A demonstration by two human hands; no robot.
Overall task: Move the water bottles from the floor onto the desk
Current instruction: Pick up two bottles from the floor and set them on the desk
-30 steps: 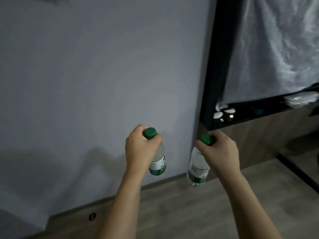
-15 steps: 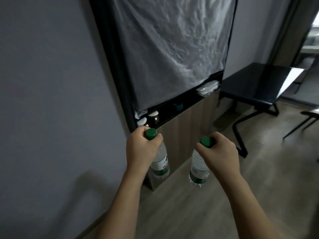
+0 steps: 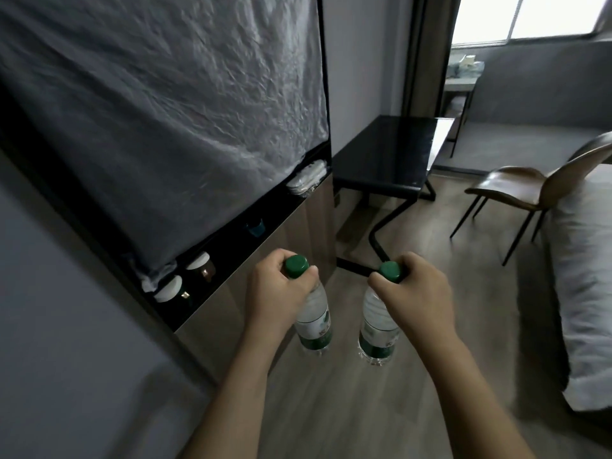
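Note:
I carry two clear water bottles with green caps and green-and-white labels, both hanging upright above the wooden floor. My left hand (image 3: 276, 294) grips the left bottle (image 3: 314, 321) around its neck. My right hand (image 3: 415, 296) grips the right bottle (image 3: 377, 326) the same way. The black desk (image 3: 384, 157) stands ahead, beyond the hands, against the grey wall; its top is bare and glossy.
A wood cabinet (image 3: 288, 233) with a dark shelf holding jars (image 3: 200, 265) runs along the left under a crinkled plastic-covered panel (image 3: 165, 104). A brown chair (image 3: 536, 187) stands right of the desk. A white-sheeted bed (image 3: 586, 276) borders the right. Open floor lies between.
My view has swung right from the wall toward the room, so the desk, chair and bed now show. Both hands still hold their bottles in the same pose.

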